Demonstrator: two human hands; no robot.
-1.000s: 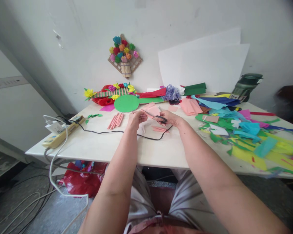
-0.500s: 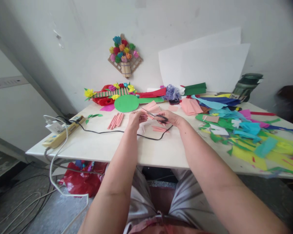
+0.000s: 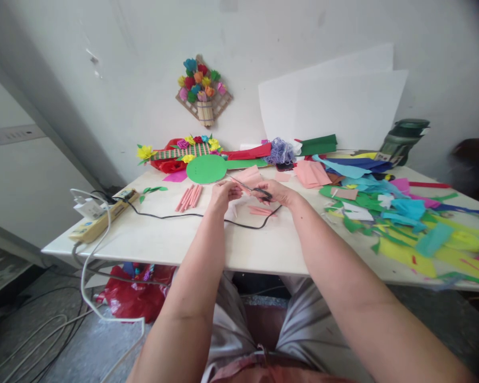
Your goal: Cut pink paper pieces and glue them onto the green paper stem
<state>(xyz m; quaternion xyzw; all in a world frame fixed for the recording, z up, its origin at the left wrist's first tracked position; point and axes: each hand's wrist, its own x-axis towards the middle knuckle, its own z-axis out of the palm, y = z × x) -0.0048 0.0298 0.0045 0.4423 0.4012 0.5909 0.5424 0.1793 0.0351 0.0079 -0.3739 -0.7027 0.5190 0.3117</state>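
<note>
My right hand (image 3: 278, 192) is closed round the black handles of a pair of scissors (image 3: 252, 189), whose blades point left toward a pink sheet of paper (image 3: 248, 175). My left hand (image 3: 222, 194) is pinched on the near edge of that pink paper, just left of the blades. Both hands hover over the middle of the white table (image 3: 175, 242). A few pink paper strips (image 3: 259, 211) lie just under my right hand, and a black cable (image 3: 207, 217) runs across the table beneath both hands.
Rolled pink paper sticks (image 3: 189, 197) lie to the left, a power strip (image 3: 99, 221) with plugs sits at the left edge. A green paper disc (image 3: 206, 168) and paper flowers (image 3: 181, 150) are behind. Coloured paper scraps (image 3: 403, 218) cover the right side. A green jug (image 3: 403, 139) stands far right.
The scissor blades have narrowed slightly on the pink paper; both hands stay in nearly the same place.
</note>
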